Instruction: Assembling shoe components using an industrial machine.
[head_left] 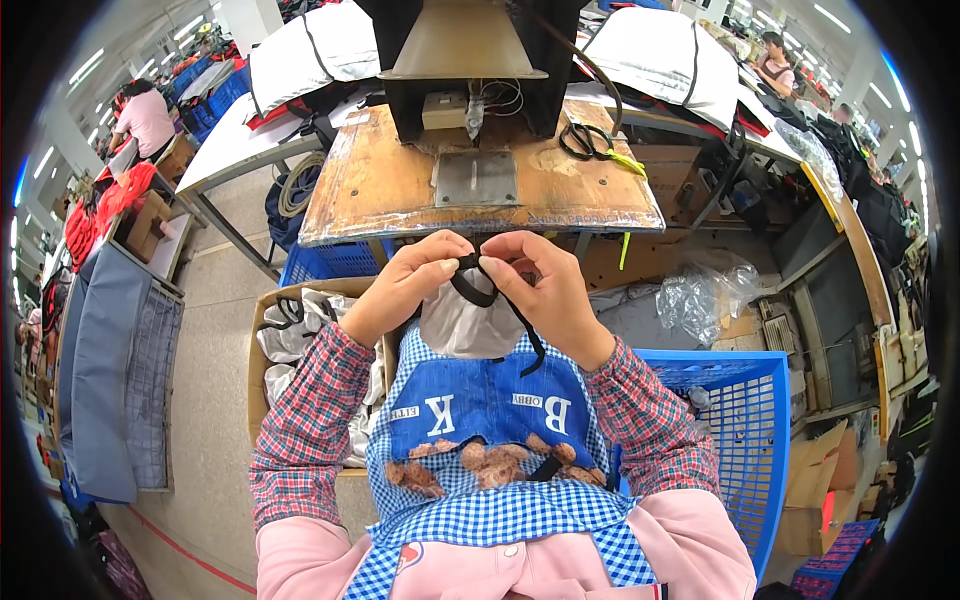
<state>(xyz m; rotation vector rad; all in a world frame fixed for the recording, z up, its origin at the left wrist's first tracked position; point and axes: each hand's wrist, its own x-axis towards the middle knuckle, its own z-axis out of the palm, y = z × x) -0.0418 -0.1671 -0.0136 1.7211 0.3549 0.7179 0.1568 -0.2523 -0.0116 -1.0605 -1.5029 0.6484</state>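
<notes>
In front of my chest, just off the near edge of the wooden worktable [370,200], both hands grip a narrow black strap [474,291]. My left hand [408,287] pinches it between thumb and fingertips. Close beside it, my right hand [548,292] pinches the same strap, and a loose black end hangs below those fingers. A light grey fabric piece [460,328] hangs under the strap, over my blue apron, and seems joined to it. The fingers hide the exact spot where the strap is held.
A black machine with a beige hood [463,40] stands over a metal plate [475,180] on the worktable. Black-handled scissors [585,142] lie at its right. A cardboard box [262,385] with grey pieces is at my left, a blue plastic basket [775,420] at my right.
</notes>
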